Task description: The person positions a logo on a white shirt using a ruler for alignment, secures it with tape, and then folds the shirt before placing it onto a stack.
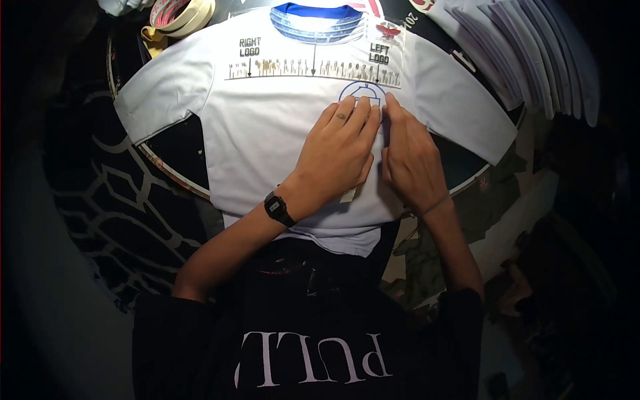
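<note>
A white long-sleeved shirt [260, 133] with a blue collar lies spread out, collar at the far side. Across its upper chest rests a clear ruler template [287, 67] marked "RIGHT LOGO" and "LEFT LOGO". Just below the template's right end is a blue round logo [363, 88], partly covered by fingers. My left hand [340, 147], with a black watch at the wrist, lies over the logo's lower part, fingers extended close together. At the logo's right edge, my right hand [413, 153] touches down with its fingers bent; what its fingertips hold, if anything, is hidden.
The shirt lies on a dark round table [175, 150] with a pale rim. At the top right is a stack of folded white fabric [527, 53]. Rolls of tape [190, 17] stand at the top left. Patterned dark cloth [127, 193] hangs at the left.
</note>
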